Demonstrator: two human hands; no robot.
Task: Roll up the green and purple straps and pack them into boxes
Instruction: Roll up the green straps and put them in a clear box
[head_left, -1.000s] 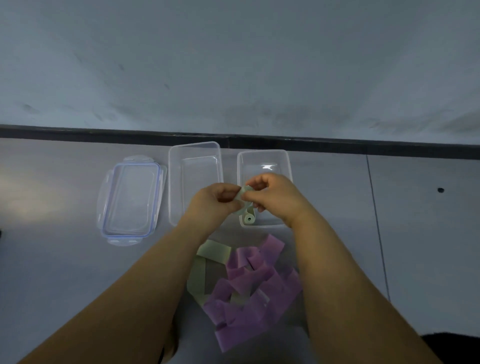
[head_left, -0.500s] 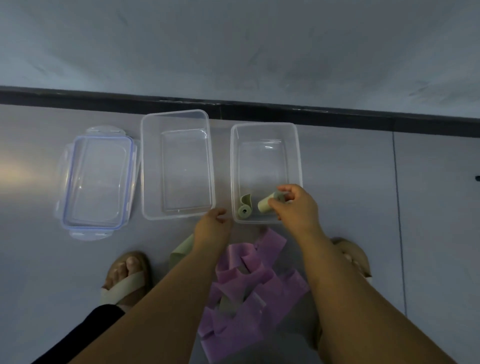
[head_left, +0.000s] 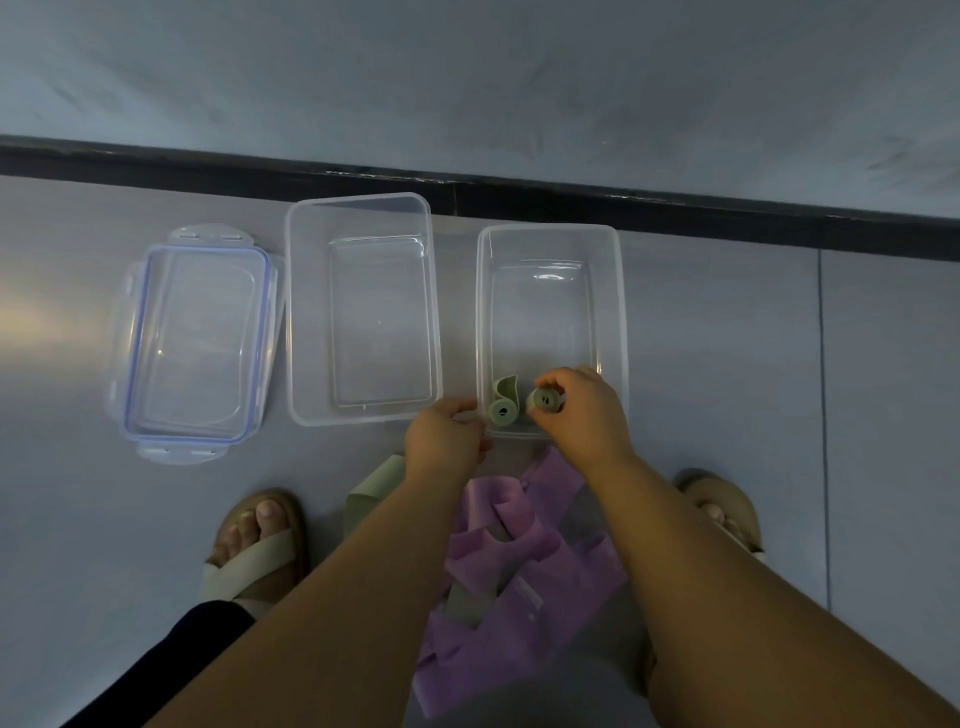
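Two hands at the six o'clock end of the right box (head_left: 621, 312), right hand (head_left: 582, 410) pinching a green roll (head_left: 543, 401), second green roll (head_left: 503, 413) just beside it at nine o'clock, left hand (head_left: 444, 441) curled at the box's seven o'clock corner, grip unclear, purple straps (head_left: 519, 597) heaped at six o'clock.

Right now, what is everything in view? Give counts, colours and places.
left box: one, clear, mid floor, empty
right box: one, clear, beside it, holds both rolls
lid: one, clear with blue seal, far left
held roll: one, green, right box's near end
second roll: one, green, just left of it, tail up
loose strap: one, green, floor, under left forearm
purple straps: heap, count unclear, floor between forearms
feet: two, beige sandals, either side of heap
left hand: at right box's near corner, grip unclear
right hand: fingers pinch held roll
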